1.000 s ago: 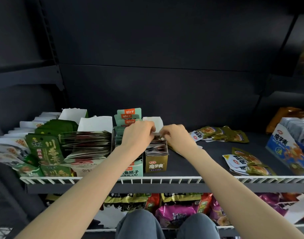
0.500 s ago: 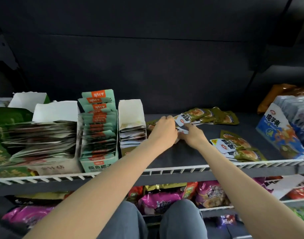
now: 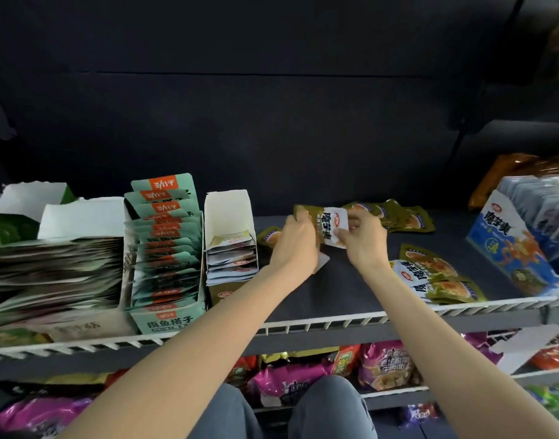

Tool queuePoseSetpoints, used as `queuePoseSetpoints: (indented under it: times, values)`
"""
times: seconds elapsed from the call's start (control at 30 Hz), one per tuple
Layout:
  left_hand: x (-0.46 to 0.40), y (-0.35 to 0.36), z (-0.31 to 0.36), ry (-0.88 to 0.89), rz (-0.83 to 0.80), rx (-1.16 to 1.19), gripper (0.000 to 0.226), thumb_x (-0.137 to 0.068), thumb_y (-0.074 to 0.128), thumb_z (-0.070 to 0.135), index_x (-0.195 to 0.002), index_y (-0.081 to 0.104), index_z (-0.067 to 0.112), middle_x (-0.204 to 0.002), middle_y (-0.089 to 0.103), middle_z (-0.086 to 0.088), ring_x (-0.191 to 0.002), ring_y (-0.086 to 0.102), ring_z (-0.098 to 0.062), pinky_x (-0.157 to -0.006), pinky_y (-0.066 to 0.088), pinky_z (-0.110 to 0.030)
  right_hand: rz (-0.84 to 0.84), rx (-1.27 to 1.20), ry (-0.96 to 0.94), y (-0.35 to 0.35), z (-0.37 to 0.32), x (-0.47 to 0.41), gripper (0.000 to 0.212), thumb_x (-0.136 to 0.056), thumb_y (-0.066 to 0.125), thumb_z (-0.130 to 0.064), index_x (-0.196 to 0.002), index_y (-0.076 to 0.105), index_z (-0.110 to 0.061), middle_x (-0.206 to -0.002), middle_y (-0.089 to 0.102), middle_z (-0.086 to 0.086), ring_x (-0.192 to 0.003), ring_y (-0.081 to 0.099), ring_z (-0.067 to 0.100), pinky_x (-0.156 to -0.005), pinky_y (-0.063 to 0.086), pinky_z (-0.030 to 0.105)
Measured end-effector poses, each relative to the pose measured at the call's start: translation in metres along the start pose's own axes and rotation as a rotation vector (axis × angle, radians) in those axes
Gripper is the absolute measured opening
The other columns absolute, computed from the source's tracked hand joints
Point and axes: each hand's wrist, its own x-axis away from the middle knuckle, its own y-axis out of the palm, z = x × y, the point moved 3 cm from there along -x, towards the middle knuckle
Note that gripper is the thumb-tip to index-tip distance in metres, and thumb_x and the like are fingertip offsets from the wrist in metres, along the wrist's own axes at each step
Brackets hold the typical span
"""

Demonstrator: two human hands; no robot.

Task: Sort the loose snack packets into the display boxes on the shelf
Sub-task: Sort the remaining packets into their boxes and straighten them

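Reaching forward over the shelf [image 3: 335, 299], you had both forearms stretched up from the bottom of the frame and meeting just right of centre. Your left hand [image 3: 295, 242] showed its back to the camera, fingers curled round the left edge of a small stack of olive-and-white snack packets [image 3: 330, 228]; your right hand [image 3: 363, 240] pinched the stack's right edge, thumb over the white face. Both grips were closed on that stack, which was held just above the shelf; how many packets it held could not be told.

Left of your hands stood a narrow olive display box [image 3: 230, 248], half filled with packets lying flat, its white back flap upright. One more loose packet [image 3: 268, 237] peeked out beside your left hand. A loose pile [image 3: 395, 215] of about four lay behind your right hand, and another pile [image 3: 436, 277] of roughly four sat at the lower right near the white wire rail [image 3: 351, 321].

Further left stood a teal box [image 3: 165, 255] crammed with teal-and-orange packets, then a white box [image 3: 65, 267] of blurred ones. A blue box [image 3: 522, 245] stood at the right edge.
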Motion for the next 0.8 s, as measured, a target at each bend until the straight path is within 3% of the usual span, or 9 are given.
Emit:
queuePoseSetpoints:
  times: [0.1, 0.2, 0.27, 0.4, 0.53, 0.7, 0.8]
  values:
    - [0.003, -0.024, 0.006, 0.082, 0.121, -0.020, 0.063, -0.092, 0.053, 0.008, -0.146, 0.022, 0.017, -0.126, 0.049, -0.014, -0.113, 0.053, -0.030, -0.086, 0.046, -0.041, 0.088, 0.056, -0.210, -0.023, -0.029, 0.014, 0.017, -0.090, 0.056, -0.004, -0.102, 0.067, -0.008, -0.097, 0.060, 0.005, -0.086, 0.057, 0.016, -0.059, 0.035, 0.007]
    - [0.013, -0.054, 0.011, 0.175, 0.269, 0.025, 0.029, -0.093, 0.052, 0.010, -0.121, 0.054, 0.020, -0.106, 0.061, -0.009, -0.097, 0.060, -0.028, -0.076, 0.051, -0.041, 0.125, -0.018, -0.364, -0.038, -0.058, 0.031, 0.019, -0.090, 0.056, -0.001, -0.100, 0.069, -0.010, -0.100, 0.055, 0.000, -0.088, 0.054, 0.008, -0.065, 0.039, 0.002]
    - [0.024, -0.076, 0.009, 0.208, 0.360, 0.068, 0.015, -0.093, 0.052, 0.014, -0.104, 0.063, 0.018, -0.096, 0.066, -0.006, -0.089, 0.062, -0.024, -0.072, 0.052, -0.039, 0.127, -0.064, -0.425, -0.045, -0.076, 0.039, 0.019, -0.089, 0.058, -0.004, -0.102, 0.068, -0.013, -0.100, 0.057, -0.002, -0.088, 0.054, 0.006, -0.069, 0.040, 0.001]
    - [0.048, -0.114, -0.006, 0.252, 0.463, 0.131, 0.011, -0.092, 0.058, 0.019, -0.099, 0.067, 0.018, -0.084, 0.068, -0.002, -0.078, 0.064, -0.016, -0.069, 0.054, -0.034, 0.019, -0.107, -0.436, -0.043, -0.102, 0.050, 0.024, -0.090, 0.058, -0.006, -0.108, 0.066, -0.020, -0.099, 0.066, -0.008, -0.090, 0.059, 0.003, -0.076, 0.044, 0.008]
    - [0.067, -0.140, -0.033, 0.210, 0.479, 0.143, 0.012, -0.092, 0.058, 0.018, -0.098, 0.068, 0.016, -0.074, 0.061, 0.006, -0.070, 0.058, -0.009, -0.066, 0.043, -0.021, -0.045, -0.095, -0.481, -0.024, -0.128, 0.064, 0.020, -0.091, 0.055, -0.006, -0.105, 0.068, -0.013, -0.095, 0.067, -0.007, -0.085, 0.060, 0.004, -0.069, 0.041, 0.003]
    - [0.074, -0.149, -0.064, 0.115, 0.394, 0.011, 0.019, -0.092, 0.058, 0.028, -0.102, 0.070, 0.017, -0.087, 0.062, -0.002, -0.083, 0.062, -0.019, -0.073, 0.051, -0.034, -0.127, -0.001, -0.521, 0.006, -0.144, 0.074, 0.025, -0.091, 0.052, -0.003, -0.108, 0.068, -0.012, -0.100, 0.068, 0.002, -0.089, 0.060, 0.013, -0.079, 0.047, 0.022]
    - [0.082, -0.154, -0.069, 0.129, 0.463, -0.102, 0.025, -0.091, 0.059, 0.029, -0.110, 0.067, 0.017, -0.103, 0.052, -0.002, -0.098, 0.053, -0.017, -0.074, 0.044, -0.025, -0.149, 0.081, -0.552, 0.018, -0.144, 0.077, 0.027, -0.091, 0.051, -0.002, -0.107, 0.069, -0.013, -0.100, 0.068, 0.006, -0.090, 0.060, 0.016, -0.080, 0.047, 0.025]
